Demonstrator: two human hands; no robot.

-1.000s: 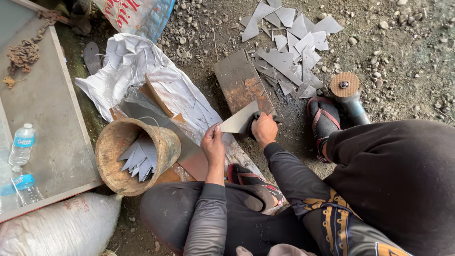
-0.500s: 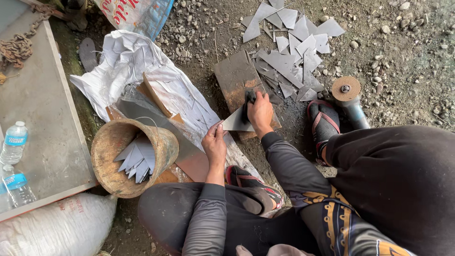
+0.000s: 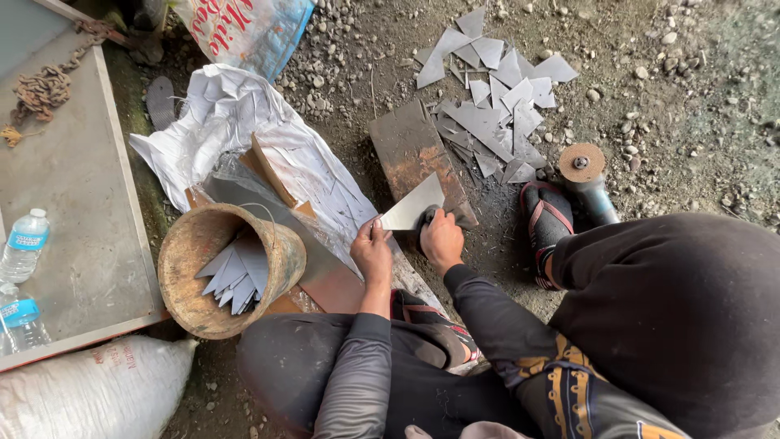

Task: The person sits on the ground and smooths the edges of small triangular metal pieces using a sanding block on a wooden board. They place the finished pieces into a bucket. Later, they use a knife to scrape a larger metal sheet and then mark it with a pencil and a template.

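View from the head camera, looking down on a person seated on gravelly ground. The left hand (image 3: pixel 372 250) was closed on the near corner of a flat, grey, triangular metal piece (image 3: pixel 413 205), fingers curled over its edge, which kept the sheet steady and slightly raised. The right hand (image 3: pixel 441 237) was closed around a small dark tool, too hidden by the fingers to identify, and pressed against the lower edge of the same piece. The metal piece lay over the near end of a rusty rectangular plate (image 3: pixel 414 154) set flat on the ground, which apparently served as a firm backing for the work.

Just beyond the plate, a heap of similar grey offcuts (image 3: pixel 496 89) lay spread within arm's reach. To the left, a worn round basket (image 3: pixel 188 280) stood tilted toward the person and held a stack of like triangular pieces (image 3: pixel 234 272), its open mouth turned for easy dropping in. Behind it lay crumpled white sheeting (image 3: pixel 219 122). An angle grinder (image 3: pixel 587 175) rested disc-up beside the sandalled foot (image 3: pixel 544 223), near to the right hand but apart from it. Two plastic water bottles (image 3: pixel 23 244) lay on a grey board (image 3: pixel 73 195) at far left, well apart from the work, with a rusty chain (image 3: pixel 45 85) at its far end.
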